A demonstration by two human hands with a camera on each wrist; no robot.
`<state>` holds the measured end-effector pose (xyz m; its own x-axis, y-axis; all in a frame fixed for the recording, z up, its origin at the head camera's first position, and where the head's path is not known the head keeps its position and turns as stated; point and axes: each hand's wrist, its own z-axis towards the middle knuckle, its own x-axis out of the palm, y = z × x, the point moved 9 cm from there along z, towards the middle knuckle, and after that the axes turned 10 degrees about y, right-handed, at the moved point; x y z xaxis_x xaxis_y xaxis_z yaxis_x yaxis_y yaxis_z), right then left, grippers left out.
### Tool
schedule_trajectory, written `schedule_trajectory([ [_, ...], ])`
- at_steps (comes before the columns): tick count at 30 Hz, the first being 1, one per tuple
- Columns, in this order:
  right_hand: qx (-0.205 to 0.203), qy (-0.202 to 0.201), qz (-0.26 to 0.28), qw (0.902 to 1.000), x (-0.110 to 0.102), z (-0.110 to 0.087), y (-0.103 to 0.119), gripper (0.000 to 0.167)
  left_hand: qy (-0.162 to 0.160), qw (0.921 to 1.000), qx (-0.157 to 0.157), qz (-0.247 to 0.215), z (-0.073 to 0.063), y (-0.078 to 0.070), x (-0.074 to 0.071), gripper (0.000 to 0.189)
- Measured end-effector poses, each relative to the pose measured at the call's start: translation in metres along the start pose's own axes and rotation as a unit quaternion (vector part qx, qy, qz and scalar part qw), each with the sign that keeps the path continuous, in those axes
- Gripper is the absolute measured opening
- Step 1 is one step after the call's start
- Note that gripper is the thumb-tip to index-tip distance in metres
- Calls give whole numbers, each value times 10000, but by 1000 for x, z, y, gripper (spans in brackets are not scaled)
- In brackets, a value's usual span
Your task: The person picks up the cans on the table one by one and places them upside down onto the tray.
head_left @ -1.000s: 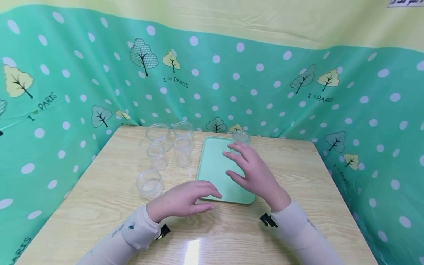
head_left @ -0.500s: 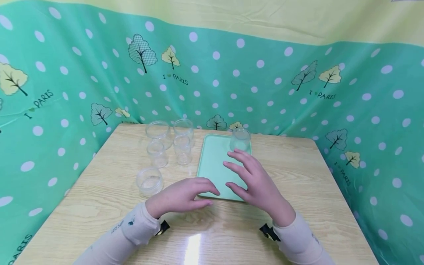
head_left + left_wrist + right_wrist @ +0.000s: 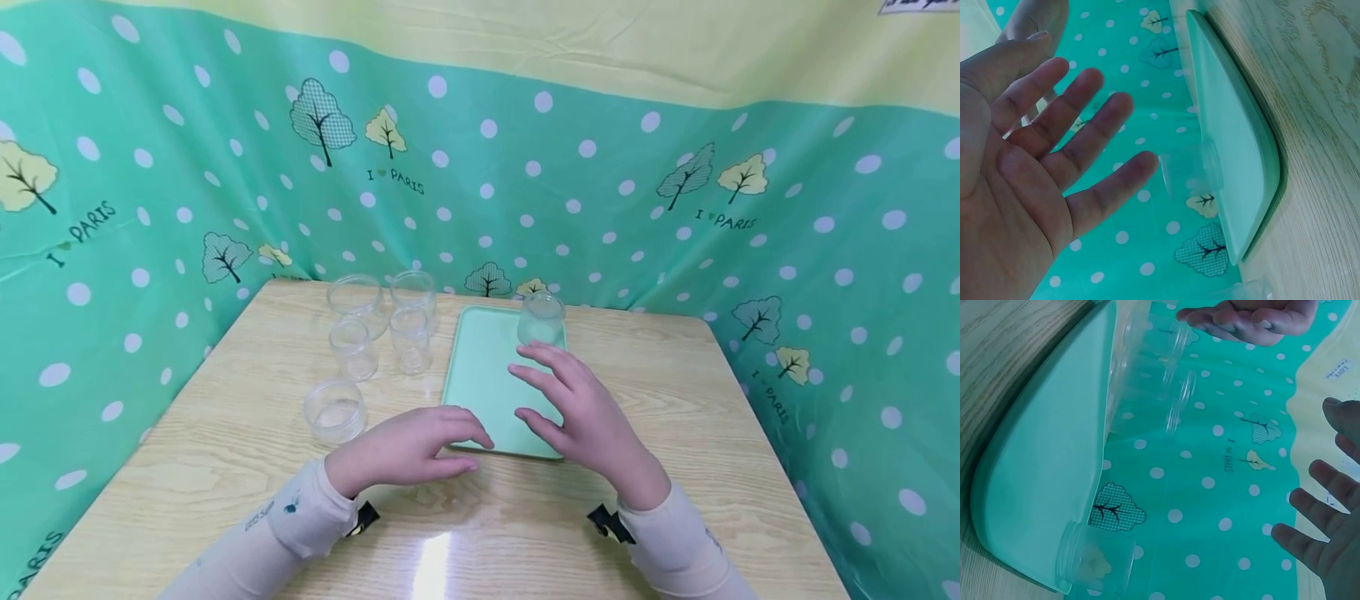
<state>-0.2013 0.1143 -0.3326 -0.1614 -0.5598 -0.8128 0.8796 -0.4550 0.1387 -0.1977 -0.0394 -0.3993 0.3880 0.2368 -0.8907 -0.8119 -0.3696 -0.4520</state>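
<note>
In the head view a pale green tray point(image 3: 476, 392) lies flat on the wooden table. One clear cup point(image 3: 542, 315) stands on its far right corner; the right wrist view shows the same cup point(image 3: 1099, 559) near the tray's edge. My right hand point(image 3: 585, 412) hovers over the tray's right side, fingers spread, its fingertips just on the near side of that cup. My left hand point(image 3: 408, 447) hangs by the tray's near left corner with loosely bent fingers. Its palm point(image 3: 1016, 206) shows bare in the left wrist view. Neither hand holds anything.
Left of the tray stand several more clear cups: two taller ones point(image 3: 352, 350) point(image 3: 410, 342), two at the back point(image 3: 360, 300) point(image 3: 413, 292), and a low wide one point(image 3: 335, 412) near my left wrist. A green dotted curtain point(image 3: 480, 167) closes off the table's back and sides.
My right hand has drawn back a little toward me, so more of the cup on the tray shows. The left hand stays almost in place, and the cups have not moved.
</note>
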Motion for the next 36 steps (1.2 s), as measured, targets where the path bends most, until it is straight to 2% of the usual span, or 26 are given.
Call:
schedule_trajectory([
  [4, 3, 3, -29, 10000, 0, -1, -2, 53, -38, 10000, -28, 62, -3, 1, -1, 21],
  [7, 174, 124, -18, 9998, 1, -4, -3, 55, -35, 9999, -51, 136, -6, 1, -2, 21],
  [13, 824, 797, 61, 9934, 7, -12, -8, 58, 111, 9996, -84, 260, -10, 7, 0, 20],
  [17, 1028, 1234, 5, 9870, 14, -12, -10, 59, -25, 9986, -378, 374, -23, 14, -10, 22],
  [21, 1106, 1459, -53, 9831, 20, -13, -12, 56, -206, 9955, -783, 491, -37, 24, -24, 24],
  [29, 1206, 1791, -114, 9763, 29, -15, -14, 52, -40, 9907, -1072, 835, -50, 35, -30, 25],
  [36, 1367, 2149, 82, 9670, 34, -16, -17, 48, -171, 9806, -1667, 1017, -68, 54, -46, 32],
])
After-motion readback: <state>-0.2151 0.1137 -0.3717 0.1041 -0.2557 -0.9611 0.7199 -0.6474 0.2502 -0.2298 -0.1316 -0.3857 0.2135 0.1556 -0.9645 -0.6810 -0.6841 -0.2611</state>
